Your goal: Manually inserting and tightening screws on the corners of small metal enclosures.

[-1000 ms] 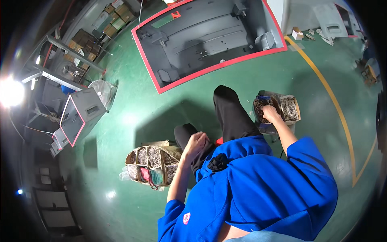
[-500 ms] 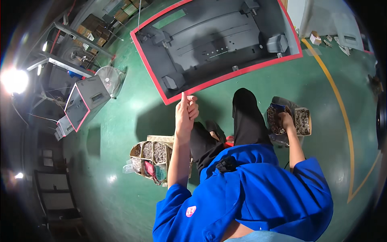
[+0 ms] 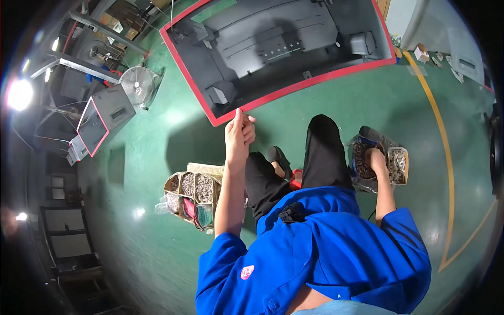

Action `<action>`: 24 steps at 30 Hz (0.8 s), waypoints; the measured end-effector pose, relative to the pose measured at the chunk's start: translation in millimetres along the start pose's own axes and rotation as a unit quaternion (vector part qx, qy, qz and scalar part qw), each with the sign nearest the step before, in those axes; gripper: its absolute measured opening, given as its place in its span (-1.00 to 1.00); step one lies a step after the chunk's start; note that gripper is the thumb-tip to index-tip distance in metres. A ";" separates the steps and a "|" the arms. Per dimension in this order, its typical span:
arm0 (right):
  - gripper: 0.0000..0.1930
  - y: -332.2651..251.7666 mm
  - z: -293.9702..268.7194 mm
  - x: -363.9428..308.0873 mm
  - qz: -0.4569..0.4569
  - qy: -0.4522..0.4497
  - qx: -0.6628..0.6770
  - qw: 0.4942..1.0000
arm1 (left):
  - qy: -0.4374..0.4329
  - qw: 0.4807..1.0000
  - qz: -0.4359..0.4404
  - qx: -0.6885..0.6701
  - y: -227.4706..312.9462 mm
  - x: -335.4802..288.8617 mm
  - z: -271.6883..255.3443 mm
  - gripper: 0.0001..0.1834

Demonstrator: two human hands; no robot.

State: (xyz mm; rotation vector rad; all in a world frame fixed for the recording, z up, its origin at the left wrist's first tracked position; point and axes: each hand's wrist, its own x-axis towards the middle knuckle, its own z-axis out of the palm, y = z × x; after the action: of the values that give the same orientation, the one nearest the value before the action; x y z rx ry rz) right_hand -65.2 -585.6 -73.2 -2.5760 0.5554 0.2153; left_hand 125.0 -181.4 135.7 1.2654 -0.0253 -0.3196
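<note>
A large dark grey panel housing (image 3: pixel 283 31) with a red rim hangs ahead of me, its hollow inside facing me. My left hand (image 3: pixel 240 135) is at the near left corner of that rim, one finger pointing up against the red edge and the others curled in. Whatever those curled fingers may hold is too small to make out. On my right, my right hand (image 3: pixel 376 159) reaches down into a box of dark small fasteners (image 3: pixel 362 164), its fingers hidden among them. Right beside it is an open box of shiny metal fasteners (image 3: pixel 398 165).
A divided carton (image 3: pixel 202 187) of small hardware stands by my left forearm. Farther left are a floor fan (image 3: pixel 138 84) and a grey box-shaped housing (image 3: pixel 105 113) with red edging. A yellow line (image 3: pixel 440 126) crosses the green floor at right.
My right hand has shifted slightly within the fastener box. My left hand stays at the rim's corner, and the whole view has tilted a little.
</note>
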 end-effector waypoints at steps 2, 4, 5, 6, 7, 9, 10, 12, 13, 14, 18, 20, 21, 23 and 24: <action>-0.88 2.4 2.0 1.5 0.017 -0.013 -0.017 1.000 | 0.004 1.000 0.004 -0.003 -0.8 3.9 -1.5 -0.52; -0.86 1.3 3.4 4.9 0.037 -0.021 -0.030 0.999 | 0.002 1.000 0.011 -0.002 1.1 10.1 -1.8 -0.51; -0.87 -0.4 0.5 6.9 0.053 -0.044 -0.001 0.998 | 0.015 1.000 0.009 0.003 2.3 12.7 -2.6 -0.51; -0.89 4.9 7.1 7.7 0.033 -0.007 -0.029 0.999 | 0.019 1.000 0.008 0.009 3.9 14.1 -1.8 -0.51; -0.89 12.0 11.4 9.5 0.031 -0.010 -0.041 0.999 | 0.037 0.999 0.019 0.000 4.8 14.1 -0.4 -0.51; -0.88 7.1 14.8 11.1 0.021 -0.010 -0.079 0.997 | 0.023 0.999 0.036 -0.014 -0.4 18.8 -17.0 -0.53; -0.88 8.9 16.6 10.9 0.006 -0.006 -0.050 0.999 | 0.033 0.999 0.042 -0.010 -1.1 21.9 -20.6 -0.53; -0.90 8.0 21.4 9.6 -0.017 0.030 -0.046 0.998 | 0.038 0.998 0.050 0.001 -1.5 27.3 -28.6 -0.53; -0.92 9.4 21.9 9.0 -0.032 0.034 -0.054 0.997 | 0.051 0.997 0.048 0.012 -1.6 30.1 -30.1 -0.54; -0.92 10.2 22.3 7.8 -0.037 0.037 -0.050 0.997 | 0.066 0.996 0.047 0.025 0.4 31.4 -31.5 -0.54; -0.91 13.2 24.6 8.6 -0.049 0.034 -0.024 0.998 | 0.069 0.995 0.073 0.008 -0.1 43.8 -57.3 -0.55; -0.89 17.3 25.3 8.6 -0.053 0.031 0.018 0.998 | 0.040 0.995 0.046 -0.076 4.7 48.0 -68.1 -0.64; -0.86 17.0 26.2 9.2 -0.036 0.036 0.030 0.998 | 0.035 0.993 0.053 -0.104 4.0 46.8 -71.3 -0.68; -0.85 13.8 16.6 5.0 -0.018 0.027 0.041 0.999 | 0.015 0.988 0.048 -0.144 1.8 44.1 -72.5 -0.74; -0.83 9.9 12.0 3.1 -0.011 0.021 0.046 0.999 | 0.002 0.987 0.037 -0.156 2.0 42.2 -71.5 -0.76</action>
State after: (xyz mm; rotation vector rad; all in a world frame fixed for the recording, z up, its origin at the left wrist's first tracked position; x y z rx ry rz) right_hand -67.1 -588.6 -88.6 -2.5007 0.5387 0.1254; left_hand 179.6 -124.8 109.0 0.9527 -0.0192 -0.2458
